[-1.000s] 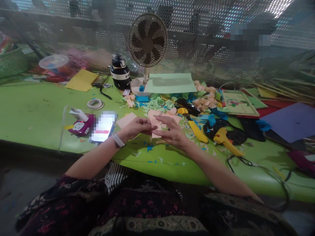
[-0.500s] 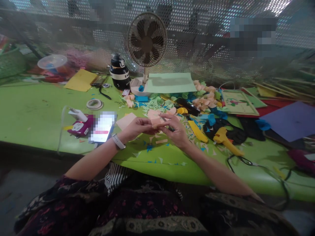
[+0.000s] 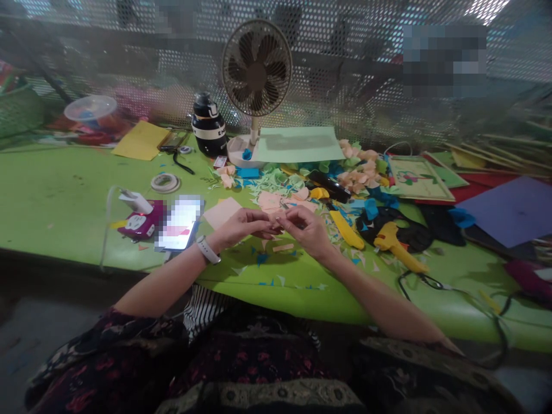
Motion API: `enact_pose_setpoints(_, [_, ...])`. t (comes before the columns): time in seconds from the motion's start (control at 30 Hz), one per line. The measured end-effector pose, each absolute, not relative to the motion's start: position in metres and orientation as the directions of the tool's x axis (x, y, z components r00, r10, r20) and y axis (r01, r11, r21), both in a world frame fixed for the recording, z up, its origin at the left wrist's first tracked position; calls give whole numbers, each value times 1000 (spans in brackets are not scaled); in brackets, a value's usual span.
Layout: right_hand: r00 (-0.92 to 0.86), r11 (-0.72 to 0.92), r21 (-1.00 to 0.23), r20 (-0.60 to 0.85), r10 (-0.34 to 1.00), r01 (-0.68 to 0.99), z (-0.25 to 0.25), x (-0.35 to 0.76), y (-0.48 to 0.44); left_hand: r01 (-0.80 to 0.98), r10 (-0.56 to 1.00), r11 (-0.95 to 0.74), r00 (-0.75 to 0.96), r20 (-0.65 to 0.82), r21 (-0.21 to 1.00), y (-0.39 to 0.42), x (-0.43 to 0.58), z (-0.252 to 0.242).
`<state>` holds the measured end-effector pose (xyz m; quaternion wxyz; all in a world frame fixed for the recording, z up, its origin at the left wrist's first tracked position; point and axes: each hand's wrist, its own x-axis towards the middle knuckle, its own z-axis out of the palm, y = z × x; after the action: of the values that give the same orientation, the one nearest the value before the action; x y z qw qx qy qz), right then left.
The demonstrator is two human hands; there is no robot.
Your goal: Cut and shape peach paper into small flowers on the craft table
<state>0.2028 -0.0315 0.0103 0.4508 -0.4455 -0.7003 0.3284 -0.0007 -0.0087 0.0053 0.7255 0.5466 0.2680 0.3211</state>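
My left hand and my right hand meet over the middle of the table, with their fingertips closed in pinches. Between them is a small piece of peach paper, mostly covered by my fingers. A tiny shiny spot shows at the right fingertips, too small to name. Just behind the hands lie more peach paper pieces. A pale peach square of paper rests beside my left hand. Scattered below are paper offcuts, among them a peach strip.
A phone, a purple power socket and a tape roll lie to the left. Behind stand a fan and a black bottle. On the right are a yellow glue gun, its cord and a black stapler-like tool.
My right hand's fingers have drawn together into a pinch at the paper's edge; before, they stretched across it. The peach paper is now more hidden. My left hand has barely moved.
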Motion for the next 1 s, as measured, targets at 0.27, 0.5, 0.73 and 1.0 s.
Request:
enact_pose_setpoints(0.27, [-231,417,-850,357,905,321,8,205,-31,-121,768,180,638,-63,976,-11,3,7])
enact_pose_setpoints(0.5, [-234,492,-824,439,868,280,3,205,-28,-105,760,200,644,-87,974,-10,1,4])
enact_pose_setpoints(0.73, [-251,460,-837,397,883,296,6,206,-29,-133,757,205,649,-71,970,-10,1,2])
enact_pose_setpoints(1.0, [-226,343,-900,287,931,269,8,206,-30,-131,749,183,660,-52,974,-9,1,4])
